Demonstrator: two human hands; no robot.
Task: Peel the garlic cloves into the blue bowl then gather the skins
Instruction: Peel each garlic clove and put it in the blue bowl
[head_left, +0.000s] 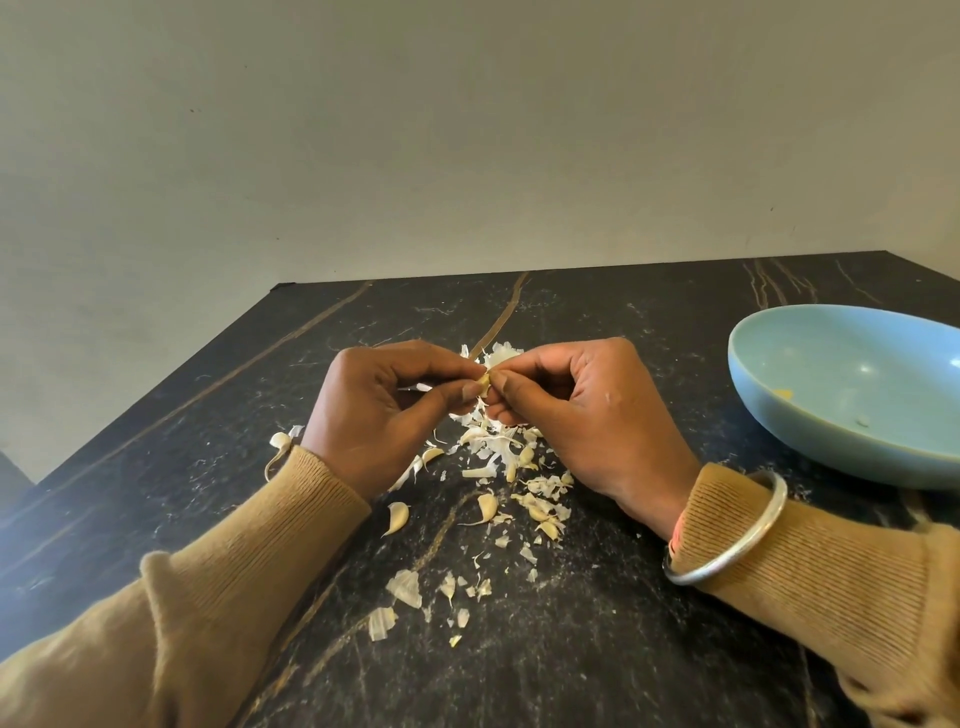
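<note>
A small garlic clove (484, 384) is pinched between the fingertips of both hands above the dark tabletop. My left hand (384, 410) holds it from the left and my right hand (582, 415) from the right, thumbs meeting on it. Below and around the hands lies a scatter of white garlic skins (493, 441), with several unpeeled cloves among them, such as one clove (397, 517) near my left wrist and another (487, 506) beside it. The blue bowl (810, 415) stands at the right, and it holds a few small bits.
The black marbled table (597, 649) ends at a pale wall behind. More skin flakes (405, 587) lie nearer to me. A clove with a stem (280, 441) lies left of my left wrist. A metal bangle (727, 530) circles my right wrist.
</note>
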